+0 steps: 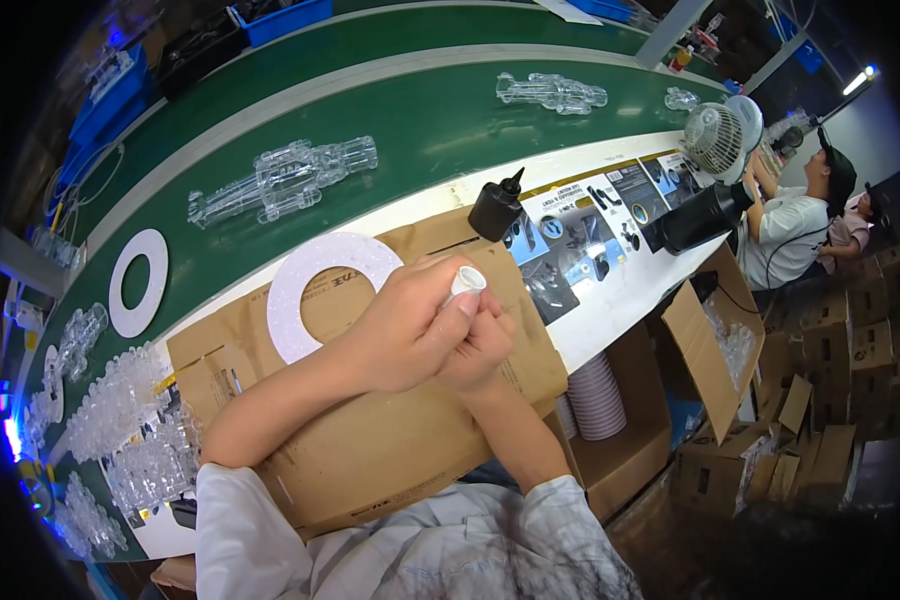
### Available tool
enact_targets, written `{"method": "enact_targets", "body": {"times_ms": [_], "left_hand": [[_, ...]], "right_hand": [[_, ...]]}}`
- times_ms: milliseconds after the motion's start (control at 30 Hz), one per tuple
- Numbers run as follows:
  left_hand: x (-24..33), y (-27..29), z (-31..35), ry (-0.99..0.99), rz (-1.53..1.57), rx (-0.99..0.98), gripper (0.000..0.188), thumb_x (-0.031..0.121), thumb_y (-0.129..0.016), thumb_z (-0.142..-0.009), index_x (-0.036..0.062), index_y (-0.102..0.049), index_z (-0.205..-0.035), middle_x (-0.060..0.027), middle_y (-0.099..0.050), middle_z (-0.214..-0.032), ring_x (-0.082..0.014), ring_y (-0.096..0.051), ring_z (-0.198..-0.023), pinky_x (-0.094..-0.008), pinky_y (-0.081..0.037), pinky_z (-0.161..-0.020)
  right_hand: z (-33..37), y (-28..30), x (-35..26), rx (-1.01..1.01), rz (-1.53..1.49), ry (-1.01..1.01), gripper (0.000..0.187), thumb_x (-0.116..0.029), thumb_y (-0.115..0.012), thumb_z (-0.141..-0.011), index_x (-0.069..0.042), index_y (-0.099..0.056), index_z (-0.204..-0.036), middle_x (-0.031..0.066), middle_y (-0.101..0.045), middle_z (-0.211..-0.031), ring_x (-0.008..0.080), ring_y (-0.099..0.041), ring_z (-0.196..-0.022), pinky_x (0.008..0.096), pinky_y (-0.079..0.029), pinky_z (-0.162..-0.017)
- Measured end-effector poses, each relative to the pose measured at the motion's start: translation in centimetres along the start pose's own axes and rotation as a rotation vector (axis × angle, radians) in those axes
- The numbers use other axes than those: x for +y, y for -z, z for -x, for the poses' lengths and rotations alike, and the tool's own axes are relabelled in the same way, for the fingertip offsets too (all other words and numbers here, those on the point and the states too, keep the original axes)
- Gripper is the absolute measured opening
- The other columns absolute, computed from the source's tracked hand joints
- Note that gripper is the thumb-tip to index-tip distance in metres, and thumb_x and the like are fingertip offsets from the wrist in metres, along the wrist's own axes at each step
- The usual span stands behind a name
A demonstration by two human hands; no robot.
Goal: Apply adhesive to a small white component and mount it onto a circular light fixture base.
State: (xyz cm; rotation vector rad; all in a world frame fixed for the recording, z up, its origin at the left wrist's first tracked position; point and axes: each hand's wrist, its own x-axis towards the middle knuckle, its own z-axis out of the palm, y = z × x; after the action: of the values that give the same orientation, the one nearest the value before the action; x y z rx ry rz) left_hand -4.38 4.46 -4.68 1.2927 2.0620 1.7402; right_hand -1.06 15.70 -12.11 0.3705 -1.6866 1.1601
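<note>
My left hand (pixel 410 325) and my right hand (pixel 485 345) are pressed together above a flattened brown cardboard sheet (pixel 390 435). Closed fingers of both hands surround a small white hollow cylinder (pixel 468 280). Its round open end points up, while its lower part is hidden in the grip. Under and behind my left hand, a flat white speckled ring (pixel 288 290) lies on the cardboard. Just beyond my right hand stands a black bottle with a pointed nozzle (pixel 496 205).
Clear plastic parts (pixel 290 178) rest on the green belt (pixel 420 130), near another white ring (pixel 138 283). More clear parts (pixel 135 420) pile up at left. A black cylindrical device (pixel 700 217) and a fan (pixel 715 138) stand at right, above an open carton (pixel 620 465). A co-worker (pixel 800 205) sits beyond.
</note>
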Motion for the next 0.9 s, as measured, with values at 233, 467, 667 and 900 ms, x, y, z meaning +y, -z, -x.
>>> {"method": "enact_targets", "body": {"times_ms": [233,467,667,900], "left_hand": [[0.6,-0.2,0.0,0.083,0.017,0.051,0.023,0.018,-0.048,-0.099,-0.001,-0.061,-0.096,-0.0179,-0.067,-0.089,-0.0351,-0.065,-0.083,-0.0435,-0.05,-0.081],[0.5,-0.1,0.2,-0.005,-0.045,0.043,0.022,0.015,-0.045,-0.096,-0.0006,-0.057,-0.105,-0.0166,-0.062,-0.099,-0.0351,-0.06,-0.092,-0.0426,-0.042,-0.09],[0.7,0.1,0.2,-0.051,-0.06,0.018,0.021,0.013,-0.042,-0.096,0.001,-0.057,-0.104,-0.015,-0.06,-0.099,-0.0321,-0.058,-0.093,-0.0413,-0.039,-0.092],[0.7,1.0,0.2,-0.02,-0.073,-0.046,0.022,0.015,-0.048,-0.096,0.0025,-0.059,-0.111,-0.0141,-0.062,-0.105,-0.0308,-0.059,-0.097,-0.0419,-0.039,-0.091]], "right_hand": [[0.0,0.0,-0.5,-0.03,-0.046,-0.118,0.021,-0.012,-0.067,-0.09,0.001,-0.064,-0.074,0.0078,-0.058,-0.059,0.0196,-0.058,-0.051,0.03,-0.046,-0.053],[0.6,2.4,0.6,-0.286,-0.665,-0.463,0.032,-0.022,-0.054,-0.095,0.002,-0.064,-0.077,0.0093,-0.067,-0.08,0.0179,-0.064,-0.076,0.0311,-0.051,-0.068],[0.2,1.8,1.2,-0.312,-0.362,-0.192,0.029,-0.02,-0.054,-0.095,0.005,-0.069,-0.091,0.0102,-0.07,-0.089,0.0206,-0.065,-0.081,0.0312,-0.052,-0.075],[-0.5,0.9,-0.2,-0.138,-0.406,-0.22,0.025,-0.019,-0.06,-0.093,0.004,-0.067,-0.087,0.0117,-0.065,-0.073,0.0207,-0.064,-0.066,0.0303,-0.05,-0.063]]}}
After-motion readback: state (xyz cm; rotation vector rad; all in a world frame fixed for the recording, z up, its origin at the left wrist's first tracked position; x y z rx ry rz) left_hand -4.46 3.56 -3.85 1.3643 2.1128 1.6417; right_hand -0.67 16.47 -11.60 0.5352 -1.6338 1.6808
